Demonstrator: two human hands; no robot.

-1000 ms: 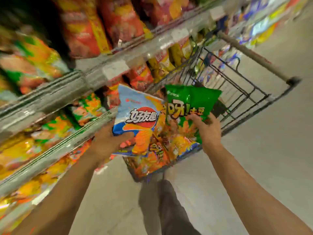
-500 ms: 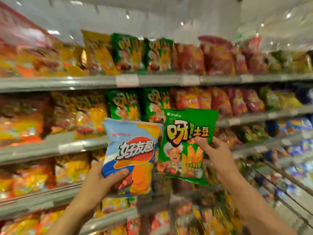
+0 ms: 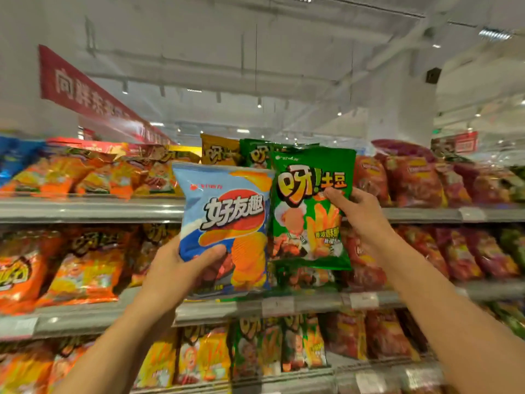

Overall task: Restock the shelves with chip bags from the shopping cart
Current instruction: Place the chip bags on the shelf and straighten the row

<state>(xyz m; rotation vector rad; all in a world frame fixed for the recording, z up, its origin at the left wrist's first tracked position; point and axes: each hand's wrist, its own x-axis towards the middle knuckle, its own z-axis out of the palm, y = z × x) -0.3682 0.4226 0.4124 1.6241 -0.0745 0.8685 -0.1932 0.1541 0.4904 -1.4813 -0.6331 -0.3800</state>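
With the left hand [image 3: 173,268] gripping the blue bag [image 3: 224,223] and the right hand [image 3: 360,214] pinching the green bag [image 3: 309,223], slot green upright among the matching green bags [image 3: 255,152] on the top shelf [image 3: 85,209].

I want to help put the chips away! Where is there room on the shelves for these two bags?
Only over the top shelf: open air above the low orange bags, left of the standing brown bag. The middle shelf and bottom shelf look packed. Behind the held blue bag and green bag, I cannot tell.
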